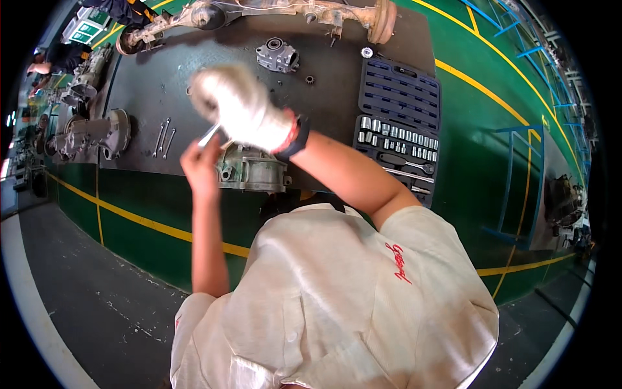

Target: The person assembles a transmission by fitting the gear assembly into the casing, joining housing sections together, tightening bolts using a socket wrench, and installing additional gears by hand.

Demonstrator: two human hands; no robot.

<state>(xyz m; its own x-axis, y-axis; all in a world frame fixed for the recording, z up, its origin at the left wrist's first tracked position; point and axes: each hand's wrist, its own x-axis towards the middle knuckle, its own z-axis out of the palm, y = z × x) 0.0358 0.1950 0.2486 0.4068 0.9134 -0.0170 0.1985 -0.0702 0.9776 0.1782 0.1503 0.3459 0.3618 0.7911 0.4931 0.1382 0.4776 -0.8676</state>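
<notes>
My left hand (201, 168) is bare and raised at the near side of the table, its fingers closed on a shiny metal tool (208, 135) whose exact kind I cannot make out. My right hand (236, 107), in a white glove, is just above and to the right of it. Motion smears the glove, so its fingers cannot be read. Below the glove, at the table's near edge, a grey metal gearbox housing (256, 172) sits partly hidden by my hands. Left of my hands lie a few combination wrenches (162, 138).
An open socket set case (398, 97) lies right. Farther back are a metal housing (277, 57), a small gear (310, 80), a white toothed ring (367, 52) and a long rusty axle (278, 10). Another gearbox (97, 133) stands left. Two co-workers' arms show at the upper left.
</notes>
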